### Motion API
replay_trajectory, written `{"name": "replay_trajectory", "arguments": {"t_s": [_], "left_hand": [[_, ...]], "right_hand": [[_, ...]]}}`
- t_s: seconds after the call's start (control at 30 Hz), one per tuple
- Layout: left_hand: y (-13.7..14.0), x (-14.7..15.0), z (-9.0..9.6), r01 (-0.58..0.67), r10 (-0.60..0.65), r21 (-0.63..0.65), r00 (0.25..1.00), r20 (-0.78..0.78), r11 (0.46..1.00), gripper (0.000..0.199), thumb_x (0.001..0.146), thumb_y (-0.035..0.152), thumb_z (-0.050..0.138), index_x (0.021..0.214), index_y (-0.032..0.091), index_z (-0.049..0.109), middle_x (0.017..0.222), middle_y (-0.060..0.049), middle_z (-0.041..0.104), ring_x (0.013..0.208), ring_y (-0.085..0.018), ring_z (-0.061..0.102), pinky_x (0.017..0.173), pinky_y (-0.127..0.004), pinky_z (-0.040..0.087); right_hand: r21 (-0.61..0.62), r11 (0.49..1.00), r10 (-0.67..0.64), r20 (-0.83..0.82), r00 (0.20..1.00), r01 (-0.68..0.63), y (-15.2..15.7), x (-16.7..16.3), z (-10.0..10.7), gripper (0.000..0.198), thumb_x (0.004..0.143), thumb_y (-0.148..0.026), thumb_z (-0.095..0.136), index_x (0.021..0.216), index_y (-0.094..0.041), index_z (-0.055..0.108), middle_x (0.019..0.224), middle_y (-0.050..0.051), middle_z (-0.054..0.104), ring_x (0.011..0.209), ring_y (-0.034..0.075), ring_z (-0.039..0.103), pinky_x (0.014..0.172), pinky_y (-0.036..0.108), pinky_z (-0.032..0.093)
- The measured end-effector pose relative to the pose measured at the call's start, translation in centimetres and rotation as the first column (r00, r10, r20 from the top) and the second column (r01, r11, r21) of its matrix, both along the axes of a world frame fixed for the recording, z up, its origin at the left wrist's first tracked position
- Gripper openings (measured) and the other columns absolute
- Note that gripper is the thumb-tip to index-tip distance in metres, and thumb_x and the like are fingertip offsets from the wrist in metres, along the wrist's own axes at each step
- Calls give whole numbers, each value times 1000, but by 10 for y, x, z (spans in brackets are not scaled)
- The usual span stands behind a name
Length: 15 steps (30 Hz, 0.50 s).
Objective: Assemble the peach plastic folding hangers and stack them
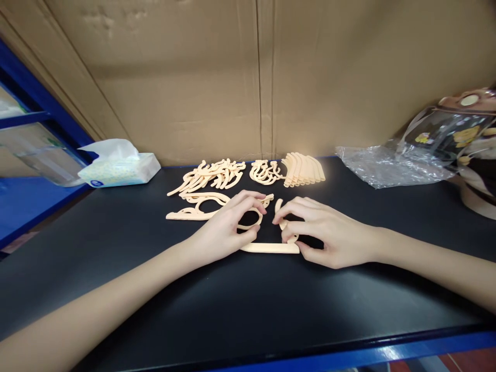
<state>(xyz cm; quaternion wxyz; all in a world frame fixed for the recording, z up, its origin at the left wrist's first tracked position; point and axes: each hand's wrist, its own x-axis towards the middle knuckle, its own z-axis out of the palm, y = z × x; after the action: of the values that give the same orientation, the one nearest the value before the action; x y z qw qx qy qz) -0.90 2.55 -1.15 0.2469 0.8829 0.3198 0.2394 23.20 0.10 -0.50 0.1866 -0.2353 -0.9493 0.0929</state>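
My left hand (228, 225) is curled over a cream plastic hook-like piece (260, 219), its thumb and fingertips at the curve. Part of that piece is hidden by the fingers. Across a small gap, my right hand (323, 230) has its fingertips closed on a slim curved cream piece (278, 205), which runs down under the fingers. Just below both hands lies a straight cream plastic bar (271, 248), its right end near my right thumb. To the left, cream parts that look like a folding clothes hanger (186, 215) rest flat on the black tabletop (201, 310).
Behind the hands sit a pile of curved cream arms (217, 174), a cluster of small hooks (264, 172) and a row of tube-like arms (304, 169). A tissue pack (120, 168) stands left; a clear plastic bag (391, 165) and a transparent bottle (442, 134) are right. Cardboard (186, 77) backs the table.
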Motion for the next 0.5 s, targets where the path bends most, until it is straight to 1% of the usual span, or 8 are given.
{"name": "replay_trajectory", "arguments": {"t_s": [0.03, 0.1, 0.17, 0.27, 0.33, 0.4, 0.43, 0.5], "left_hand": [[1, 0, -1, -10, 9, 17, 1000, 13, 1000, 19, 87, 17, 51, 104, 23, 53, 131, -7, 46, 124, -22, 47, 80, -29, 56], [2, 0, -2, -30, 28, 56, 999, 32, 998, 19, 86, 16, 53, 104, 23, 53, 129, -6, 47, 122, -21, 49, 94, -34, 50], [4, 0, -3, -44, 41, 80, 998, 39, 996, 17, 87, 17, 55, 103, 22, 53, 128, -6, 48, 121, -20, 50, 102, -37, 44], [4, 0, -3, -48, 45, 102, 998, 34, 994, 17, 87, 20, 56, 103, 22, 53, 127, -7, 50, 120, -21, 51, 102, -38, 43], [4, 0, -3, -49, 46, 110, 998, 34, 993, 17, 87, 21, 57, 103, 22, 53, 125, -7, 51, 119, -21, 52, 102, -39, 43], [3, 0, -3, -63, 58, 117, 998, 40, 991, 16, 86, 22, 58, 102, 21, 53, 124, -7, 52, 118, -22, 52, 101, -39, 44], [3, 0, -3, -73, 69, 123, 997, 41, 990, 16, 87, 22, 57, 102, 21, 53, 123, -7, 53, 118, -22, 52, 100, -39, 44], [2, 1, -2, -93, 90, 138, 995, 33, 986, 15, 87, 22, 56, 102, 21, 53, 122, -7, 53, 118, -22, 52, 98, -39, 46]], "right_hand": [[-15, 1000, -1, -3, 1000, 1, 0, 0, 0, 19, 80, -8, 49, 90, -20, 60, 115, 9, 54, 101, 20, 48, 89, 37, 40], [-54, 998, -7, -3, 1000, 7, -1, 1, 0, 23, 79, -6, 49, 91, -21, 61, 117, 8, 53, 100, 19, 49, 89, 36, 41], [-100, 995, -16, -6, 1000, 15, -1, 1, 1, 27, 77, -4, 48, 93, -21, 61, 117, 7, 54, 98, 18, 51, 87, 33, 42], [-155, 988, -4, -16, 1000, 1, -1, 2, 1, 30, 76, -1, 46, 96, -20, 60, 117, 8, 55, 94, 16, 53, 82, 31, 45], [-169, 986, 13, -28, 1000, -17, -1, 2, 2, 24, 79, -4, 48, 94, -19, 60, 116, 8, 56, 93, 15, 54, 82, 30, 45], [-166, 986, 22, -43, 999, -29, -3, 0, 2, 9, 84, -14, 56, 91, -18, 60, 114, 8, 58, 95, 16, 55, 85, 30, 44], [-163, 986, 26, -51, 998, -34, -5, -1, 3, 5, 85, -21, 60, 89, -18, 60, 114, 8, 58, 96, 16, 56, 86, 30, 44], [-169, 984, 42, -57, 997, -52, -9, -4, 3, 11, 84, -29, 64, 86, -18, 60, 113, 8, 59, 98, 16, 57, 88, 30, 43]]}}
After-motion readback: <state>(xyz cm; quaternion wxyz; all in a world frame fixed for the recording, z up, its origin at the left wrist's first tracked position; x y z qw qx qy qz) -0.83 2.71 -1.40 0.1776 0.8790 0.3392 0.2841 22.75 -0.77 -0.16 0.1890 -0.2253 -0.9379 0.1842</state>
